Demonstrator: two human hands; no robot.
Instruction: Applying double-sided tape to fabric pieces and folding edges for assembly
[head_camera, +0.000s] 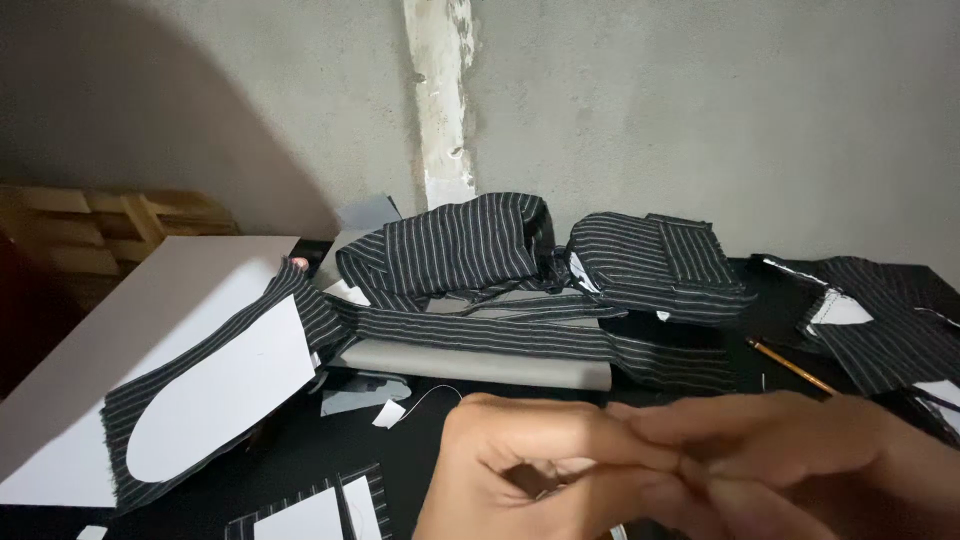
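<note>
— Any packages, labels, signs or screens near the hands?

— None that I can make out — only striped cloth, pale paper pieces and a bare wall beyond them.

— Nothing printed anywhere?

— Nothing visible.

Both hands meet low in the foreground, over the dark desk (300, 450). The left hand (520, 465) curls with its fingers bent inward, and the right hand (800, 450) reaches across from the right, its fingertips (650, 450) pressed against those of the left. Whatever they pinch between them is too small and blurred to make out. Nearest to them lie a small white scrap (388, 414) beside a thin white thread (435, 397), and a yellow pencil (790, 367) lying slantwise just above the right hand.
</note>
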